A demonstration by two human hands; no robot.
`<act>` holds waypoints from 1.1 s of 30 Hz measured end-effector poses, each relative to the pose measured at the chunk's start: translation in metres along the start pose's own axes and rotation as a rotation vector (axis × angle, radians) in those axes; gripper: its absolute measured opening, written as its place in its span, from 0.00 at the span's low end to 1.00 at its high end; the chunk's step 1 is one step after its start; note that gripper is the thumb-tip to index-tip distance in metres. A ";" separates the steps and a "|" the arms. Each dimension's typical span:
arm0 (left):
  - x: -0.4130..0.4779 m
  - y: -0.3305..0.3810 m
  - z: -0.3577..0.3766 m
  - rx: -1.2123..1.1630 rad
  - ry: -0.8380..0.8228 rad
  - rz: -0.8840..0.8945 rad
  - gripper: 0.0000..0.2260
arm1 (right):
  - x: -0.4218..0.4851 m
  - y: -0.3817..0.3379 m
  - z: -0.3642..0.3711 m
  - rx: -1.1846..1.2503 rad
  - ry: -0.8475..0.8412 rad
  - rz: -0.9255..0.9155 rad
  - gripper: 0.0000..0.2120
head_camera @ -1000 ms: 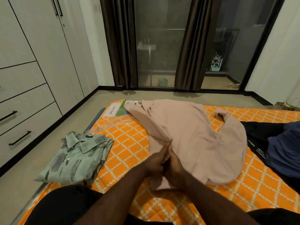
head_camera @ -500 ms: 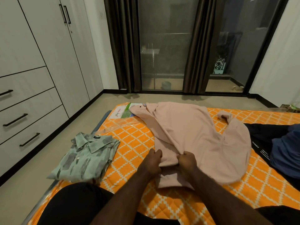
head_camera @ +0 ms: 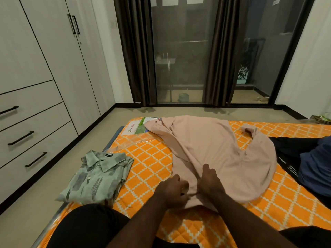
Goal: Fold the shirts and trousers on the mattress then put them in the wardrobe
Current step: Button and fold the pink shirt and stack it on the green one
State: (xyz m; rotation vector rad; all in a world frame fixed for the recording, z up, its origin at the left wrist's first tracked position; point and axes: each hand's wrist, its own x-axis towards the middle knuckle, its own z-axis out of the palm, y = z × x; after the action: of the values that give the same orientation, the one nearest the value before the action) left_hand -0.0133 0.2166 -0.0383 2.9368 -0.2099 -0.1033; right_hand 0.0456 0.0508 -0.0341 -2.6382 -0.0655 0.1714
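A pink shirt (head_camera: 213, 151) lies spread across the orange patterned mattress (head_camera: 148, 158), collar at the far left and one sleeve curled at the far right. My left hand (head_camera: 172, 191) pinches the fabric at the shirt's near edge with curled fingers. Just to its right, my right hand (head_camera: 210, 182) lies on the shirt with fingers stretched forward, pressing a bunched fold. A folded green patterned shirt (head_camera: 97, 176) sits at the mattress's left edge. Dark trousers (head_camera: 286, 153) and a blue garment (head_camera: 315, 167) lie unfolded at the right.
The white wardrobe (head_camera: 53, 59) with closed doors and black-handled drawers (head_camera: 26, 138) lines the left wall across a strip of floor. A printed label under clear plastic (head_camera: 137, 128) lies at the mattress's far left corner. Curtains and glass doors stand behind. My knees in black (head_camera: 86, 228) are at the bottom.
My hands have moved apart from a clasped position. The right hand's fingers have stretched forward over the fold, while the left keeps pinching the near edge. The camera has tilted up slightly.
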 end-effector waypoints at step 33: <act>0.298 -0.136 -0.045 -1.324 0.405 -0.930 0.16 | 0.209 -0.042 0.026 0.180 0.107 -0.581 0.18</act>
State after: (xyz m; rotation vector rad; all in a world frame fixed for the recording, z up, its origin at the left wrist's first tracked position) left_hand 0.3030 0.3130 -0.0381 1.4665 0.9096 0.1656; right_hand 0.2488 0.1164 -0.0595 -2.3330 -0.7311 -0.1540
